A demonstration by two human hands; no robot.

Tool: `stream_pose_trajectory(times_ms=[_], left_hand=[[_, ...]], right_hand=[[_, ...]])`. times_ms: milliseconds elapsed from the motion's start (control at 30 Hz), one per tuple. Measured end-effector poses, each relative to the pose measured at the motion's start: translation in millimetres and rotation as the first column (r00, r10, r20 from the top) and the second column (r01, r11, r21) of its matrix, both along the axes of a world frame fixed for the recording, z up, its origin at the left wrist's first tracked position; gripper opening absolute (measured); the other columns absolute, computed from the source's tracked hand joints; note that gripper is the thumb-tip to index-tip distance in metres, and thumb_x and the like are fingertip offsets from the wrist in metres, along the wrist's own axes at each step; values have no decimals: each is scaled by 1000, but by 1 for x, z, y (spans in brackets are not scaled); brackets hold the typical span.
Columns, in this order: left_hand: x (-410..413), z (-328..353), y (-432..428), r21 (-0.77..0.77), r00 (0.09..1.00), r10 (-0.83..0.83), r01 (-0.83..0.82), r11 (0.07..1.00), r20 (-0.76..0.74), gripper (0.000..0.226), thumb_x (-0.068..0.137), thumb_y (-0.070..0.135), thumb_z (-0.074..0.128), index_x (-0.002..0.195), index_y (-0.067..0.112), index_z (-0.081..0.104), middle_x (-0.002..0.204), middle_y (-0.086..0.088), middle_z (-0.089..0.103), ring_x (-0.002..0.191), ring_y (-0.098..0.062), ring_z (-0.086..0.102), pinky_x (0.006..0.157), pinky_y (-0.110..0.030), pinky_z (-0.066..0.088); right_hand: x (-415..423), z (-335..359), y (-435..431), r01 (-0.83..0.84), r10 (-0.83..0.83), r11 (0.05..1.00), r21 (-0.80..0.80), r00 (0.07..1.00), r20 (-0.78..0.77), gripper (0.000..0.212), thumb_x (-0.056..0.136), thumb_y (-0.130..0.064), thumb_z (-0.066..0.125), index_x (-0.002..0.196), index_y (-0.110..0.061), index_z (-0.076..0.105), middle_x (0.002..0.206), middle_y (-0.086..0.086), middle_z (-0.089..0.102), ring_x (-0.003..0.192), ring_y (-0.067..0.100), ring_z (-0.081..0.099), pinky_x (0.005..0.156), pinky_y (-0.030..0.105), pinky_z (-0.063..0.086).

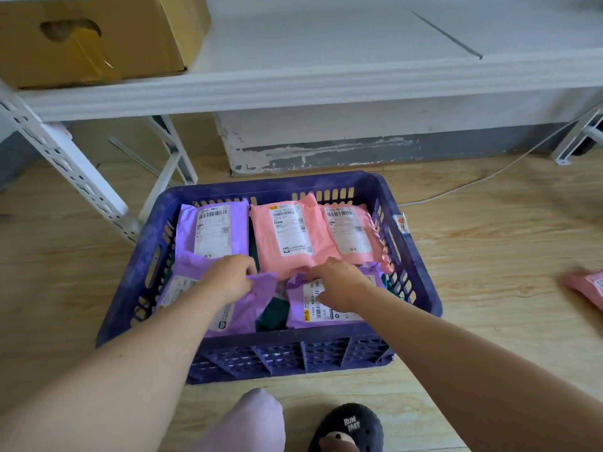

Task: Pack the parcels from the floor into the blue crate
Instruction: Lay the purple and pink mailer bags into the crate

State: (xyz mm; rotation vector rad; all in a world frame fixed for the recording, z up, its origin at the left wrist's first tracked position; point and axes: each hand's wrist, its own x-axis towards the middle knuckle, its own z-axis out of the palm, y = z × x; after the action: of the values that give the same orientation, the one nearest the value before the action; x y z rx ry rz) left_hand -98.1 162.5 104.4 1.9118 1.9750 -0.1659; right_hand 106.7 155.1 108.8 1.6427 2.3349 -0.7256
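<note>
The blue crate [421,262] stands on the wooden floor in front of me. Along its far side lie a purple parcel [213,228] and two pink parcels [287,233] [350,231], labels up. On the near side lie two more purple parcels. My left hand [230,277] pinches the top edge of the near-left purple parcel [235,309]. My right hand [339,283] rests with curled fingers on the near-right purple parcel [321,313], gripping its top edge. Another pink parcel [587,287] lies on the floor at the far right, partly cut off.
A white metal shelf [293,89] stands behind the crate, with a cardboard box [98,37] on its left end. Its slotted leg [65,164] slants down left of the crate. A white cable [489,177] runs along the floor. My knee and black slipper [350,425] are at the bottom.
</note>
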Motion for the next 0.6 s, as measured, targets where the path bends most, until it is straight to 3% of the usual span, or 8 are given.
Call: stream_pose_trajectory(times_ms=[100, 267, 367, 467, 533, 600], left_hand=[[11, -9, 6, -55, 1000, -27, 28, 998, 16, 13, 87, 11, 56, 91, 19, 66, 100, -2, 67, 94, -25, 60, 74, -29, 43], [13, -8, 14, 40, 978, 172, -177, 983, 118, 10, 91, 13, 54, 90, 13, 64, 99, -6, 64, 84, -25, 56, 69, -28, 40], [10, -10, 9, -6, 994, 98, -99, 995, -38, 11, 92, 16, 54, 99, 14, 62, 106, -6, 65, 93, -26, 59, 71, -29, 42], [9, -6, 5, 42, 975, -14, 24, 999, -223, 20, 91, 18, 54, 110, 15, 54, 112, -5, 58, 102, -25, 56, 73, -33, 43], [9, 0, 2, 178, 965, -84, 131, 975, -250, 27, 87, 22, 58, 112, 16, 48, 112, -3, 49, 107, -23, 50, 73, -33, 42], [11, 7, -2, 273, 968, -173, 219, 937, -184, 26, 83, 29, 60, 103, 17, 47, 103, 1, 44, 100, -20, 48, 67, -30, 37]], right_hand=[[-4, -2, 1, 75, -73, 996, 42, 996, -48, 44, 87, -3, 51, 125, -25, 57, 123, 10, 48, 106, 29, 57, 90, 36, 51], [-1, -2, 8, 320, -307, 947, 31, 929, -206, 27, 85, 1, 51, 100, -13, 68, 105, 9, 66, 82, 23, 64, 65, 29, 54], [-4, 0, 10, 320, -317, 947, -31, 916, -247, 30, 82, 2, 51, 99, -14, 70, 104, 6, 69, 77, 18, 58, 62, 24, 48], [-16, -1, 8, 192, -203, 979, -72, 955, -218, 38, 80, 2, 54, 112, -14, 67, 116, 8, 65, 90, 22, 60, 67, 28, 51], [-23, -1, 8, 174, -173, 985, -13, 961, -217, 41, 81, 0, 54, 117, -17, 62, 120, 7, 60, 100, 26, 61, 75, 31, 51], [-23, 2, 9, 207, -178, 973, 102, 954, -242, 36, 80, -1, 55, 111, -18, 62, 117, 6, 56, 99, 27, 59, 72, 31, 49]])
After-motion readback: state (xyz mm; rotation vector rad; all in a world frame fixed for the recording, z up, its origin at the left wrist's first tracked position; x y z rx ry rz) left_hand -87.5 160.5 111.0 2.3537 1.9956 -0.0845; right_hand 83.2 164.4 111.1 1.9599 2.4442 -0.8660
